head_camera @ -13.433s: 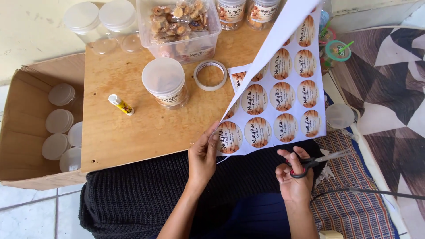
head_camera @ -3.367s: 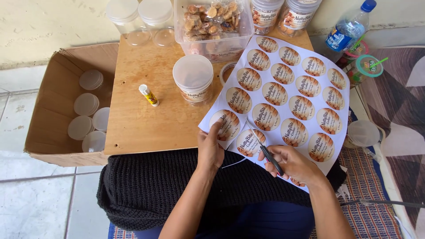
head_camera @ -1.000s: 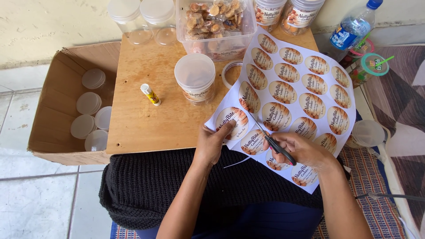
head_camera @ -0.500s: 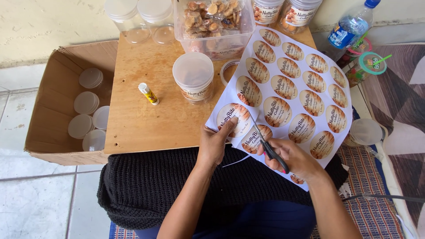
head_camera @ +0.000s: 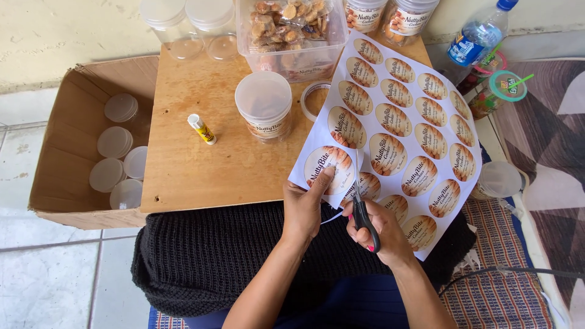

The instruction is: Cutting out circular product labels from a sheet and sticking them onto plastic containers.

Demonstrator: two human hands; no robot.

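Note:
My left hand (head_camera: 306, 204) pinches the near-left corner of a white sheet of round brown labels (head_camera: 402, 131), thumb on the corner label. My right hand (head_camera: 381, 228) grips black-handled scissors (head_camera: 362, 210), their blades pointing up into the sheet just right of that label. The sheet slopes over the right part of a wooden board (head_camera: 210, 146) that rests across my lap.
On the board stand a lidded plastic tub (head_camera: 265, 106), a roll of tape (head_camera: 312, 97), a glue stick (head_camera: 201, 129) and a clear box of cookies (head_camera: 291, 30). A cardboard box (head_camera: 58, 152) of jars sits left. Bottles and cups stand right.
The sheet has been turned and lowered onto the board since the earliest frame. The scissors have cut further up beside the corner label, and my left hand has kept hold of that corner.

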